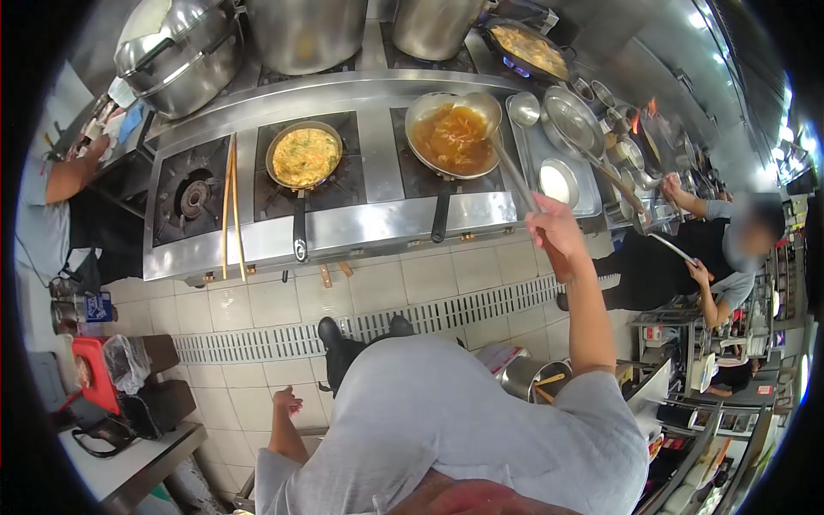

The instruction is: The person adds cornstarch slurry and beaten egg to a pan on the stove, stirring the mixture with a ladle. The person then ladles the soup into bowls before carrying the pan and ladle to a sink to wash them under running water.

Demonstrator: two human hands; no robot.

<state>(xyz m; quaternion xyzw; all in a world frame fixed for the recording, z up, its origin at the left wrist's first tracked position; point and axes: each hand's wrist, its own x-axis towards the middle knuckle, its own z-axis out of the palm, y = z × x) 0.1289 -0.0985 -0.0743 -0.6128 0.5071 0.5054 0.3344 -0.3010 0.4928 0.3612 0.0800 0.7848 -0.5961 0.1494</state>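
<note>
My right hand [556,230] is wrapped round the long handle of a ladle [477,108], whose bowl rests at the upper right rim of a frying pan [417,156]. Brown broth with pale strips [453,137] fills that pan. Its black handle [441,211] points toward me, untouched. Low beside my body hangs my left hand [288,401], fingers loosely apart and nothing in them. On the burner to the left, a smaller pan [273,175] holds a yellow egg mixture [304,156] with green flecks. A pair of long chopsticks [230,206] lies across the stove edge.
Large steel pots [309,34] stand at the back, with another pan of egg [529,50] over a blue flame. A metal tray [577,176] holds a white bowl [558,182] and a spare ladle [524,110]. Co-workers stand left [51,206] and right [661,266]. A drain grate [257,345] crosses the floor.
</note>
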